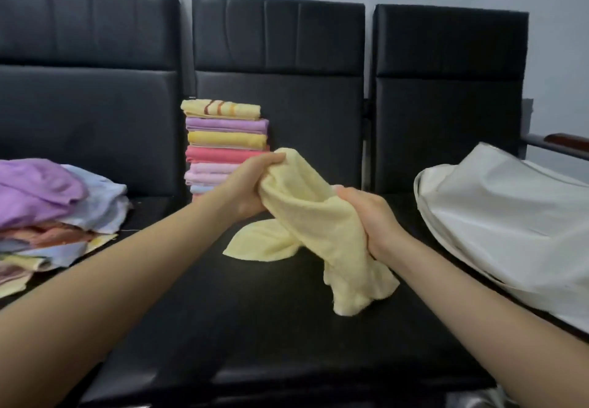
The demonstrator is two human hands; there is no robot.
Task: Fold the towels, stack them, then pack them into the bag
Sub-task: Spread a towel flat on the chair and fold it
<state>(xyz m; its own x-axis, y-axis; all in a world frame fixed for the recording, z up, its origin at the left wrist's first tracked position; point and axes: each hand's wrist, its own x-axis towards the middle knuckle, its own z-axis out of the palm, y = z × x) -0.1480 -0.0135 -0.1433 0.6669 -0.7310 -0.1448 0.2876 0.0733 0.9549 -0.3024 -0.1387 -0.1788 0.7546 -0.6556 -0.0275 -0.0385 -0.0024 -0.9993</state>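
Note:
A pale yellow towel (pixel 306 216) hangs bunched between both hands above the middle black seat (pixel 255 312). My left hand (pixel 251 184) grips its upper end and my right hand (pixel 373 219) grips it lower down; two loose corners trail onto the seat. Behind them, a neat stack of folded towels (pixel 224 143) in yellow, purple, red and pink stands against the seat back. A heap of unfolded towels (pixel 54 213), purple on top, lies on the left seat. A white bag (pixel 510 216) lies on the right seat.
Three black padded seats with tall backrests (pixel 277 41) run side by side against a pale wall. A wooden armrest (pixel 564 140) sticks out at the far right, behind the bag.

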